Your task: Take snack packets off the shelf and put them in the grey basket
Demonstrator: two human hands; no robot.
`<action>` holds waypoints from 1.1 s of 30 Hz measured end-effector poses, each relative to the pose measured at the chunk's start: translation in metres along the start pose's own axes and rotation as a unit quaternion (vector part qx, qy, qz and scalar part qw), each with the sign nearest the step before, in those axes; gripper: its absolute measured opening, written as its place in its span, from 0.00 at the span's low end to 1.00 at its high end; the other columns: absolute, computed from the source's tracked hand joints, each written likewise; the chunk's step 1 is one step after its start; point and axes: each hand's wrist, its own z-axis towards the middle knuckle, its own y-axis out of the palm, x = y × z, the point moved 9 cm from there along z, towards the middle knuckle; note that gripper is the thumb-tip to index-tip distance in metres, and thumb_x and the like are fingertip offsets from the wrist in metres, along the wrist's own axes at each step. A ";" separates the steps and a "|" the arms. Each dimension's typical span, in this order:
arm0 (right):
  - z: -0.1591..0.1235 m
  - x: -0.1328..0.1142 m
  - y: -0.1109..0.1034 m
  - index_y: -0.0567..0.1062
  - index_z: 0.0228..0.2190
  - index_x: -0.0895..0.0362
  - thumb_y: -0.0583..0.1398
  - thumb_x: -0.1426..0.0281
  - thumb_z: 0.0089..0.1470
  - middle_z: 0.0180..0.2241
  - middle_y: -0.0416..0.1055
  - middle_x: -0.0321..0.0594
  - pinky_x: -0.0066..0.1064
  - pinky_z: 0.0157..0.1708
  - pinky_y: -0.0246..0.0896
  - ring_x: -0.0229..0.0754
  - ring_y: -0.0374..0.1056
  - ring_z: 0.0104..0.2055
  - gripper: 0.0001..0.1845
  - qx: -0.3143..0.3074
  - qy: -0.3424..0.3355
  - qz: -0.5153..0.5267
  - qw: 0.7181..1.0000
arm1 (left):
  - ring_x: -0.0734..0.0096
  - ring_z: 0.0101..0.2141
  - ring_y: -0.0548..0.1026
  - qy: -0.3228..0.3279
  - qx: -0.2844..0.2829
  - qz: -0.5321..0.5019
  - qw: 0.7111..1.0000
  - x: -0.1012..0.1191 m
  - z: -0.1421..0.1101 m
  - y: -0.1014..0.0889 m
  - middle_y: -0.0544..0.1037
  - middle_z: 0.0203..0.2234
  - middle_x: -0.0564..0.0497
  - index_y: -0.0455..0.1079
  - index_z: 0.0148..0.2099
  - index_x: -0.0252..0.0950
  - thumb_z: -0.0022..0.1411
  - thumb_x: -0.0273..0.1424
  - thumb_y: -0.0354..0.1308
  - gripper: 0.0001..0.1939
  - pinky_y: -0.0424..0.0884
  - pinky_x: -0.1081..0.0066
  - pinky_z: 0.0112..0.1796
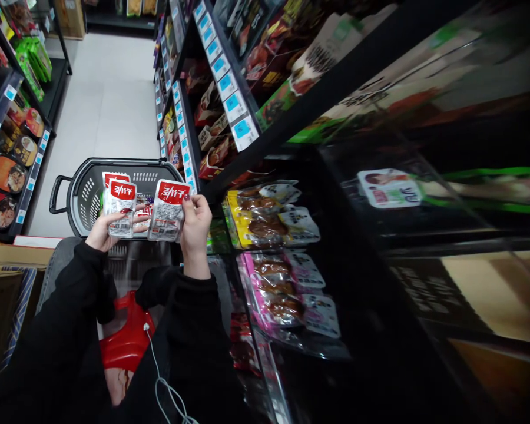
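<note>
My left hand point(100, 231) grips small red-and-silver snack packets point(121, 209), at least two of them overlapping, with its fingers across the front one. Another packet point(168, 212) of the same look is pinched at its right edge by my right hand point(196, 227), thumb in front. Both hands are raised over a dark grey shopping basket point(126, 162) with perforated walls. Behind the packets, a little green and other packaging shows inside the basket, mostly hidden.
To the right, a dark shelf holds yellow packs point(265, 224) and pink packs point(276, 288) of food. Price tags point(223, 73) line the shelf edges. Bowl-shaped packages point(6, 174) stand on the left shelf. A pale tiled aisle floor point(108, 94) runs ahead. A white cable point(159, 377) hangs before me.
</note>
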 end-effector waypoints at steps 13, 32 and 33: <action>-0.023 0.005 0.023 0.62 0.29 0.52 0.56 0.69 0.54 0.17 0.43 0.22 0.26 0.13 0.41 0.28 0.29 0.13 0.05 -0.145 0.183 0.370 0.899 | 0.45 0.46 0.75 0.007 0.011 -0.010 1.000 0.000 0.000 0.001 0.74 0.49 0.34 0.65 0.56 0.26 0.49 0.21 0.55 0.29 0.69 0.43 0.48; 0.000 -0.018 -0.021 0.62 0.28 0.53 0.54 0.56 0.53 0.21 0.61 0.31 0.29 0.26 0.52 0.37 0.58 0.24 0.13 0.059 -0.050 -0.179 0.981 | 0.45 0.48 0.74 0.007 -0.001 -0.002 1.000 0.000 0.001 -0.002 0.73 0.51 0.34 0.62 0.59 0.29 0.50 0.21 0.55 0.31 0.68 0.44 0.49; 0.000 -0.020 -0.023 0.63 0.28 0.53 0.53 0.57 0.53 0.21 0.62 0.32 0.29 0.27 0.52 0.38 0.58 0.24 0.12 0.058 -0.053 -0.221 0.972 | 0.45 0.48 0.74 0.008 0.002 -0.003 1.000 0.000 0.001 -0.002 0.73 0.51 0.34 0.62 0.59 0.28 0.51 0.21 0.55 0.31 0.68 0.44 0.49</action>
